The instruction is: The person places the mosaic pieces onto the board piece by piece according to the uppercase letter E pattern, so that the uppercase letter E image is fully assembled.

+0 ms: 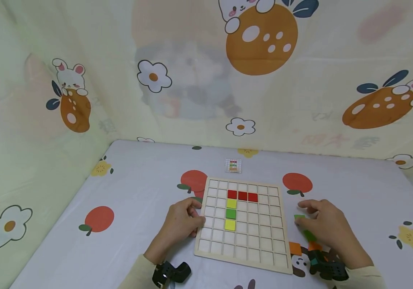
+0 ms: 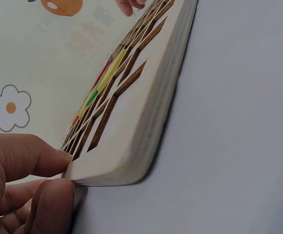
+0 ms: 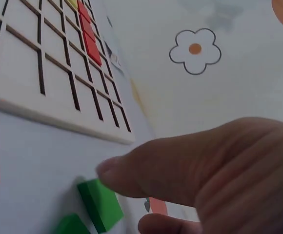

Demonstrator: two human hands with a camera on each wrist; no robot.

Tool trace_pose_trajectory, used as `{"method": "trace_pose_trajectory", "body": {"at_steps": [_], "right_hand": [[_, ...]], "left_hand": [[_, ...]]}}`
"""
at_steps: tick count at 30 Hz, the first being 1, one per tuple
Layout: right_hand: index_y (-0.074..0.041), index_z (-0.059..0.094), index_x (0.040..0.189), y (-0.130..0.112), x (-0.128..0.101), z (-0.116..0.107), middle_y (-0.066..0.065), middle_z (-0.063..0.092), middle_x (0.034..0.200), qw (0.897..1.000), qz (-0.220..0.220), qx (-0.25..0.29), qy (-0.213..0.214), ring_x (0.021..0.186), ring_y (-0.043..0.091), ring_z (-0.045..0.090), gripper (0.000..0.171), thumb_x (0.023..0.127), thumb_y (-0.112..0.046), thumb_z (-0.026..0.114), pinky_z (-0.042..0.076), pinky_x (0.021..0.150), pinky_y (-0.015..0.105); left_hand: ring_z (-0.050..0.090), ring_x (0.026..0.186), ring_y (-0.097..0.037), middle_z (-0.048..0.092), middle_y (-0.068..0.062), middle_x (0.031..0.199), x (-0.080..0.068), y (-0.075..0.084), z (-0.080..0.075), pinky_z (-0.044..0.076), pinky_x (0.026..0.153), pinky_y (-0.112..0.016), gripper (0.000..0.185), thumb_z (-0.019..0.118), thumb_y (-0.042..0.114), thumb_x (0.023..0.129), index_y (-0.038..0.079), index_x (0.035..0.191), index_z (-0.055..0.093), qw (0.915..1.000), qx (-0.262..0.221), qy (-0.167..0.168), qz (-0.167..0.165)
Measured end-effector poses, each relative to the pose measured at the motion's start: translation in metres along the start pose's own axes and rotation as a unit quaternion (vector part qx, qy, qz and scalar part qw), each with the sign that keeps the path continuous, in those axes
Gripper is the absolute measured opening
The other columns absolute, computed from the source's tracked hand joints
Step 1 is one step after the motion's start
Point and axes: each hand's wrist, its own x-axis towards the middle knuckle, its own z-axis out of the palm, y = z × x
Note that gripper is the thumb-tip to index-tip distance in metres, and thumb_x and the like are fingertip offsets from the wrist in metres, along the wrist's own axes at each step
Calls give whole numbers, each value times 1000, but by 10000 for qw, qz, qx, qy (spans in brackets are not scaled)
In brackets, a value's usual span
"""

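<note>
A wooden grid board [image 1: 242, 241] lies on the table, with red tiles [image 1: 242, 196] in a row and yellow and green tiles [image 1: 230, 214] in a column below. My left hand [image 1: 181, 220] pinches the board's left edge between thumb and fingers; the left wrist view shows the thumb on the frame [image 2: 127, 141]. To the right of the board, my right hand [image 1: 327, 224] is low over a loose green tile [image 3: 101, 204]. Its thumb [image 3: 136, 170] is at the tile's top edge, the fingers apart from the thumb. Whether the thumb touches the tile, I cannot tell.
Another green tile [image 1: 309, 235] and orange tiles [image 1: 295, 248] lie near my right wrist, right of the board. Behind the board is a small card [image 1: 233, 165] with a coloured grid pattern. Printed cloth [image 1: 192, 100] hangs around the table's back and sides.
</note>
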Motion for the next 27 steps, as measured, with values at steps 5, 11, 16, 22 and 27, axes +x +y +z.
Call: {"method": "trace_pose_trajectory", "body": {"at_steps": [5,11,16,22,27], "right_hand": [[1,71,123,6,2,-2,18,63,108,9990,266,-7,-347,99,34,59,48,85,-26,83,54,78,48],[0,74,116,7,2,-1,19,62,107,9980,386,9,-496,98,35,58,41,84,-23,84,54,80,51],[-1,74,110,7,1,1,18,65,105,9978,437,-8,-499,98,35,59,37,83,-24,85,55,79,50],[-3,72,109,5,1,1,6,64,91,9985,337,156,-404,87,25,57,32,85,-20,83,49,67,34],[-4,73,109,1,-1,0,3,68,90,9985,285,314,-357,85,22,59,25,89,-17,78,49,66,32]], "left_hand": [[57,47,-13,61,-4,74,0,1,0,53,48,-26,32,77,6,86,1,116,66,10000,20,9,-29],[57,46,-12,61,-3,73,0,1,0,52,48,-25,33,77,6,86,0,117,66,10000,53,10,-7],[57,46,-12,61,-3,73,0,0,0,52,48,-25,32,77,6,87,1,116,66,10000,47,6,7],[57,46,-12,61,-3,73,0,0,0,53,47,-26,32,78,6,86,1,116,66,10000,69,32,32],[57,45,-12,61,-2,73,0,1,0,53,47,-26,32,78,6,87,0,116,66,9999,86,39,34]]}}
